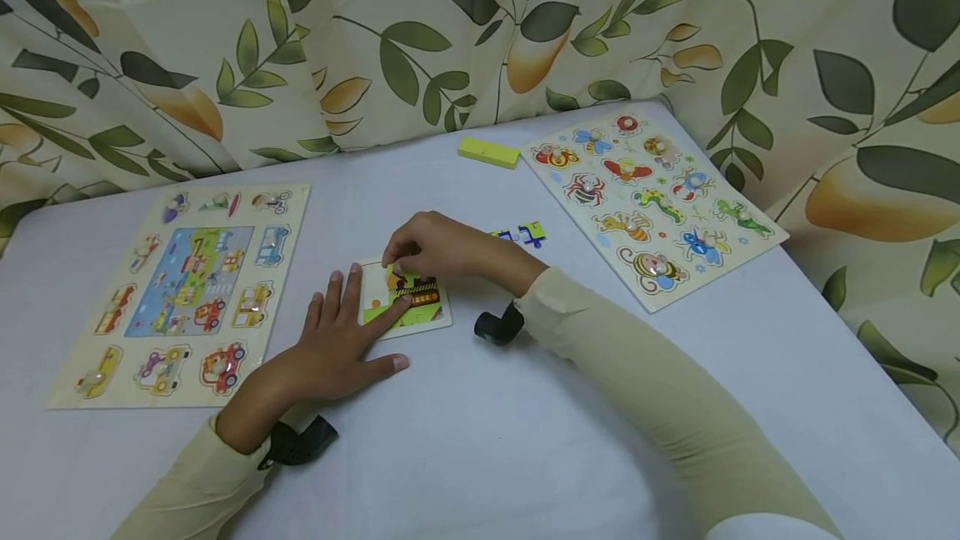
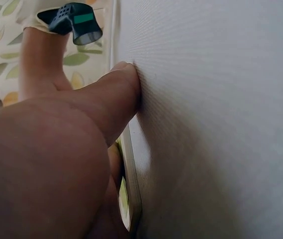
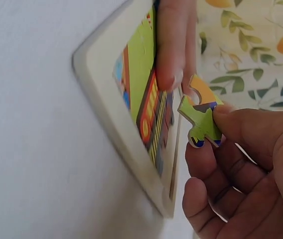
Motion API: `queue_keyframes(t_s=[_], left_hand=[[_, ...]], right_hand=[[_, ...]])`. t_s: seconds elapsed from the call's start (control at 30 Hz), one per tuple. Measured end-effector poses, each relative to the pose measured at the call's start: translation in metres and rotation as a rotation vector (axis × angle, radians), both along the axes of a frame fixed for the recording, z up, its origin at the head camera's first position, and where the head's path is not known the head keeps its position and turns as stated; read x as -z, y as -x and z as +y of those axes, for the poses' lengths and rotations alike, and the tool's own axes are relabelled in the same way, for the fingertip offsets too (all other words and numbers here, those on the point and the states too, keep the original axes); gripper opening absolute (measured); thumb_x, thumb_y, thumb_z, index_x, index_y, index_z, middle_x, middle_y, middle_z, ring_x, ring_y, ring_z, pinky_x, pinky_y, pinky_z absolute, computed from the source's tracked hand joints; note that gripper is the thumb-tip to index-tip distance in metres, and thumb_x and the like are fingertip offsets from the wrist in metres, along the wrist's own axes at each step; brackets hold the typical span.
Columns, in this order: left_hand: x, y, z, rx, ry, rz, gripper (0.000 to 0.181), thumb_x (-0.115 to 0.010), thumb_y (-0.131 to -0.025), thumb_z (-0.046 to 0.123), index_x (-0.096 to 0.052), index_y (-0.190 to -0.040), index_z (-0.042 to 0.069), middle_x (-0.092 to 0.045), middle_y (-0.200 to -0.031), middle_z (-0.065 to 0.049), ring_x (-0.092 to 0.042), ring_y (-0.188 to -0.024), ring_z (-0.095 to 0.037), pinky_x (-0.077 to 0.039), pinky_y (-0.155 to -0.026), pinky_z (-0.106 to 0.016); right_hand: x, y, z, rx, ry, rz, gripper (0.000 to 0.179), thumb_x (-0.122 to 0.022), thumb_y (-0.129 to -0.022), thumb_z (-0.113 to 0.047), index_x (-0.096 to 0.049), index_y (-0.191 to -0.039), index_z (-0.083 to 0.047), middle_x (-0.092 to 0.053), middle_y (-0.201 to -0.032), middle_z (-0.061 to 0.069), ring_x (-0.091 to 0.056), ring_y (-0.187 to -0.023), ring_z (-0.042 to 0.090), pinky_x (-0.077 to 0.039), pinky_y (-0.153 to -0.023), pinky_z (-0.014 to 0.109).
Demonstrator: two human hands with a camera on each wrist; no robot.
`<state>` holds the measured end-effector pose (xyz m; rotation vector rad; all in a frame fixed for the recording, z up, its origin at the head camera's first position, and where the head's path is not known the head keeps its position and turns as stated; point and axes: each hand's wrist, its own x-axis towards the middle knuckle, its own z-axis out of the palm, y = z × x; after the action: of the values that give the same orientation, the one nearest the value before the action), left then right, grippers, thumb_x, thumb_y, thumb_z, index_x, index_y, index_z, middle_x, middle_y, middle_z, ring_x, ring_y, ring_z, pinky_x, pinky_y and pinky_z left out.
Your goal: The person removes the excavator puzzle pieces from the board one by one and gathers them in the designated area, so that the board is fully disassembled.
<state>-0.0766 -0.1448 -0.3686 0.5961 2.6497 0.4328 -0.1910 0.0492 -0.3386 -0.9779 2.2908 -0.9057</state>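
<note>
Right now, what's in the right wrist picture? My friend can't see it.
The right hand pinches a green and orange jigsaw piece, close to a partly filled puzzle tray. The left hand reaches over the tray, with leaf-patterned cloth behind.

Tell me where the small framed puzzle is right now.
In the head view, the small framed puzzle sits left of centre on the white table, partly under the left hand and right of the vehicle board.
</note>
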Motion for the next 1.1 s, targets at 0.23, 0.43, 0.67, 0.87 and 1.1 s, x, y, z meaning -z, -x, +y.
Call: queue_keyframes(t_s=[0.23,0.43,0.67,0.87,1.1], left_hand=[[0.0,-0.001,-0.001,-0.003,0.005,0.004,0.074,-0.057,-0.092,0.057,-0.028,-0.155,0.029,0.021,-0.156,-0.025,0.023,-0.139,-0.047,0.008,-0.106,-0.066],[-0.001,-0.001,-0.001,-0.006,0.006,0.008,0.074,-0.057,-0.092,0.056,-0.029,-0.154,0.028,0.02,-0.156,-0.026,0.022,-0.139,-0.047,0.008,-0.106,-0.066],[0.0,-0.001,0.0,-0.011,0.004,0.008,0.075,-0.058,-0.091,0.057,-0.028,-0.154,0.03,0.02,-0.156,-0.025,0.022,-0.14,-0.047,0.007,-0.106,-0.066],[0.0,0.0,0.001,-0.017,0.0,0.0,0.075,-0.059,-0.091,0.056,-0.029,-0.154,0.029,0.021,-0.156,-0.025,0.023,-0.14,-0.046,0.008,-0.106,-0.065],[0.0,0.0,0.002,-0.016,-0.009,0.001,0.074,-0.06,-0.091,0.054,-0.03,-0.154,0.028,0.021,-0.156,-0.025,0.023,-0.14,-0.045,0.008,-0.106,-0.065]], right_hand=[[0.0,0.003,0.015,0.019,0.013,-0.027,0.017,-0.061,-0.095,-0.005,-0.073,-0.107,-0.006,-0.07,-0.096,-0.002,-0.058,-0.091,0.012,-0.046,-0.085,0.022],[-0.001,0.006,0.025,0.041,0.008,-0.037,0.018,-0.06,-0.096,-0.005,-0.073,-0.108,-0.007,-0.07,-0.097,-0.003,-0.059,-0.092,0.012,-0.046,-0.087,0.023],[-0.003,0.012,0.04,0.043,-0.009,-0.068,0.018,-0.06,-0.095,-0.004,-0.074,-0.106,-0.006,-0.07,-0.096,-0.001,-0.059,-0.089,0.014,-0.047,-0.085,0.026],[-0.007,0.016,0.053,0.034,-0.026,-0.083,0.018,-0.06,-0.095,-0.003,-0.074,-0.106,-0.005,-0.071,-0.098,0.001,-0.059,-0.088,0.016,-0.048,-0.083,0.028],[-0.007,0.017,0.062,0.026,-0.031,-0.109,0.019,-0.062,-0.093,-0.001,-0.075,-0.106,-0.005,-0.072,-0.1,0.002,-0.058,-0.087,0.016,-0.047,-0.08,0.028]])
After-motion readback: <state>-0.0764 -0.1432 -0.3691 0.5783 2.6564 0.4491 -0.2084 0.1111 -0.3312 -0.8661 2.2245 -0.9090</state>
